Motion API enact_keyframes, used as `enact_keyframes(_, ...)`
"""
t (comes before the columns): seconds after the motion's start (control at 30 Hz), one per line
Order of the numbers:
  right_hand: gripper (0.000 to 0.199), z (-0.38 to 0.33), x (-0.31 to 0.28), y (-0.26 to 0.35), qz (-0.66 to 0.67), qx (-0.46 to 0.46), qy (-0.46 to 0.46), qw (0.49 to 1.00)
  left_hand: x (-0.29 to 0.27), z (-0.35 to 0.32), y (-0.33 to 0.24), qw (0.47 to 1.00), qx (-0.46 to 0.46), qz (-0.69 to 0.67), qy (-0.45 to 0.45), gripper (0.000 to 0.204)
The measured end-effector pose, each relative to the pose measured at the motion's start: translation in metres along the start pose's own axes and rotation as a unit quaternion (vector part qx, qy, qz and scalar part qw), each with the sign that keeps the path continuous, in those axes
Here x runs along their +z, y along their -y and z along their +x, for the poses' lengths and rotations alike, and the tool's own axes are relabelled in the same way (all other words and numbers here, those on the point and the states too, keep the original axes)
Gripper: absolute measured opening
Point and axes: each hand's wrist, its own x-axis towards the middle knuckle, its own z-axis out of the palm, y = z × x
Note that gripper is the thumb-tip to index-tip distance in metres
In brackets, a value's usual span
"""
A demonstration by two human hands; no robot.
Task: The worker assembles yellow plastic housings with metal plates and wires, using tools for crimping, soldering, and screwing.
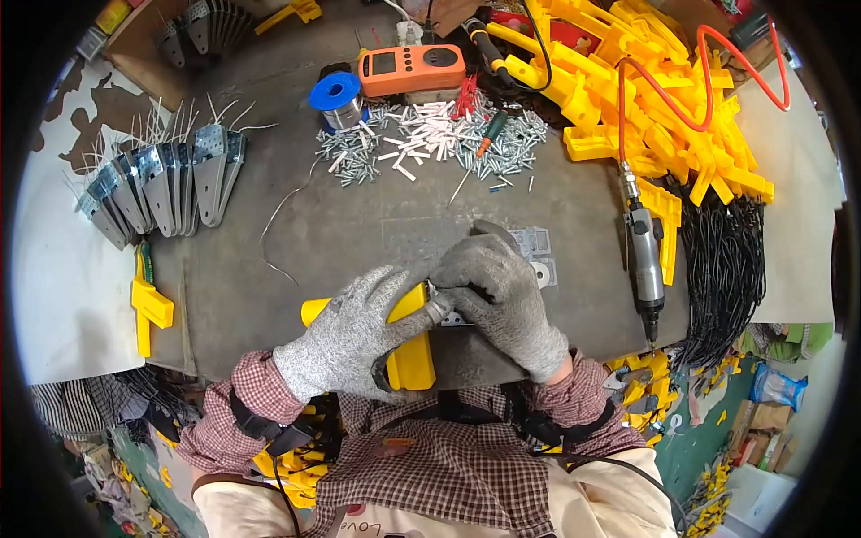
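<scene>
Both hands wear grey gloves and meet near the table's front edge. My left hand (345, 332) is wrapped round a yellow plastic housing (413, 363), whose other end sticks out on the left of the glove. At the housing's upper right, my right hand (502, 291) is closed, thumb and fingers pinched together against it. What they pinch is mostly hidden; a bit of shiny metal shows between the hands. Below the right fingers peeks a metal piece with holes (453, 319). Just beyond the right hand lies a flat grey plate (534, 242) with a round white disc (540, 274).
Solder spool (337, 92), orange meter (413, 70), heaped screws (520, 143), white sleeves (430, 130) and a screwdriver (491, 133) lie at the back. Right: yellow housings (646, 99), a hose-fed power screwdriver (644, 260), black cables (725, 278). Left: wired metal brackets (166, 184) and a yellow part (151, 305).
</scene>
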Motion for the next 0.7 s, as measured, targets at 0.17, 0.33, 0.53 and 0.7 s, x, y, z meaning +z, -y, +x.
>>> enact_keyframes(0.17,0.025,-0.006,0.017,0.014,-0.095,0.000,-0.083,0.992,0.000,0.002,0.002,1.000,0.015,-0.018,-0.010,0.096)
enact_keyframes(0.33,0.028,-0.004,0.014,0.017,-0.085,0.020,-0.078,0.993,-0.003,0.001,0.004,1.000,0.017,-0.020,-0.007,0.095)
enact_keyframes(0.53,0.029,-0.016,0.012,0.024,-0.121,0.012,-0.076,0.990,0.010,0.004,-0.002,0.999,0.023,0.012,-0.037,0.098)
enact_keyframes(0.7,0.036,0.004,-0.015,0.021,-0.033,-0.025,0.073,0.996,0.009,0.000,-0.006,0.998,0.010,0.032,-0.046,0.103)
